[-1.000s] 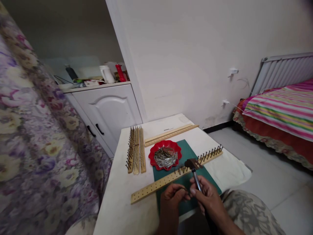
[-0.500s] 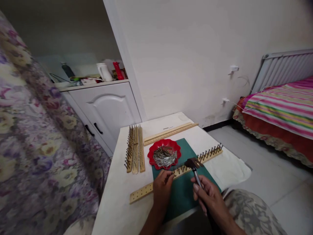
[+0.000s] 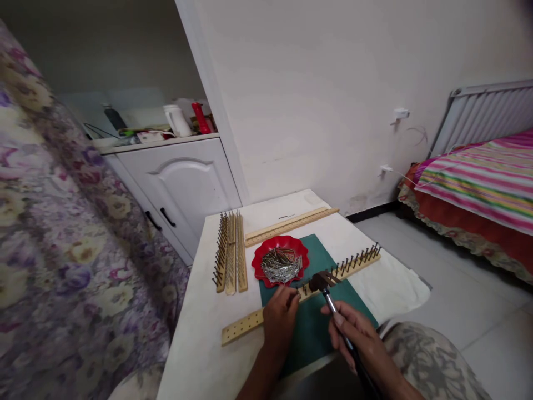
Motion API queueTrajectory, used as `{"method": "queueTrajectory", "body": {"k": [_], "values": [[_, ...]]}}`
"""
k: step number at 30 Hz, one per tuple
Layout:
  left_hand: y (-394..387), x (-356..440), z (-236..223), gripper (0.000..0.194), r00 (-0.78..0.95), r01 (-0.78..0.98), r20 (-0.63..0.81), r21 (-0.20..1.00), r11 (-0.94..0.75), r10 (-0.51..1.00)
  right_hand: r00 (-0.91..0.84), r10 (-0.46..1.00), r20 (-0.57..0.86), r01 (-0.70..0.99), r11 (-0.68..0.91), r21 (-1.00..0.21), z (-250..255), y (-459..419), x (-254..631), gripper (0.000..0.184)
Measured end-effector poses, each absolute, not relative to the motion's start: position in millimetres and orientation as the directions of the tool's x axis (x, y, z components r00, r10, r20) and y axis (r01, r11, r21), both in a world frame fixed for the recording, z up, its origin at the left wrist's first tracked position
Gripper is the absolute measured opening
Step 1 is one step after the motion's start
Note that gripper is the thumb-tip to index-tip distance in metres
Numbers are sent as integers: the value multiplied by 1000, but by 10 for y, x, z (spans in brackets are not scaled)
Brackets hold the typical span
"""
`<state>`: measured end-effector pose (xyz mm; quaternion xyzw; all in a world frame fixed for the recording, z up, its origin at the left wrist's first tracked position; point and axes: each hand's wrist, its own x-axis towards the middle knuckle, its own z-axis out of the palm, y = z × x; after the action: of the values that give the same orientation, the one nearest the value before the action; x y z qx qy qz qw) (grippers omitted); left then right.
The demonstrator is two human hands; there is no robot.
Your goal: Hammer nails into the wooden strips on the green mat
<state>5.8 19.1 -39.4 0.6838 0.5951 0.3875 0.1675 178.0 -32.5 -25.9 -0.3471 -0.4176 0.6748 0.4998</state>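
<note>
My right hand [image 3: 353, 330] is wrapped round the handle of a claw hammer [image 3: 331, 300]. The hammer's dark head is over the wooden strip [image 3: 241, 328], among the nails standing in it. My left hand [image 3: 281, 311] rests at the strip, its thumb and forefinger pinched on a nail [image 3: 297, 292]; the fingers partly hide it. Slanting nails fill the strip's right part, while its left end shows rows of bare holes. Under the strip lies a green mat [image 3: 312, 344]. A red scalloped dish [image 3: 257, 261] full of loose nails sits just beyond my left hand.
Several wooden strips [image 3: 230, 261], some with nails, lie at the table's left. More strips [image 3: 291, 225] lie along the back of the white table [image 3: 195, 339]. A white cabinet [image 3: 187, 189] and floral curtain [image 3: 83, 266] are at left, a bed [image 3: 478, 183] at right.
The hammer head has moved slightly left and lower toward the strip. My left hand has shifted a little to the right, still pinching at the strip.
</note>
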Motion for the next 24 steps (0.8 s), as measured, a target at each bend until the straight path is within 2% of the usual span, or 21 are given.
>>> {"method": "queueTrajectory", "body": {"k": [6, 16, 24], "values": [[191, 71, -397, 17, 8, 700, 316, 676, -231, 949, -364, 928, -74, -370, -217, -903, -262, -299, 1719, 35], [188, 64, -438, 16, 35, 704, 306, 668, -240, 952, -396, 915, -72, -317, -210, -925, -218, -238, 1616, 34], [178, 69, -406, 16, 26, 648, 289, 724, -236, 957, -402, 912, -85, -249, -197, -948, -163, -247, 1592, 34]]}}
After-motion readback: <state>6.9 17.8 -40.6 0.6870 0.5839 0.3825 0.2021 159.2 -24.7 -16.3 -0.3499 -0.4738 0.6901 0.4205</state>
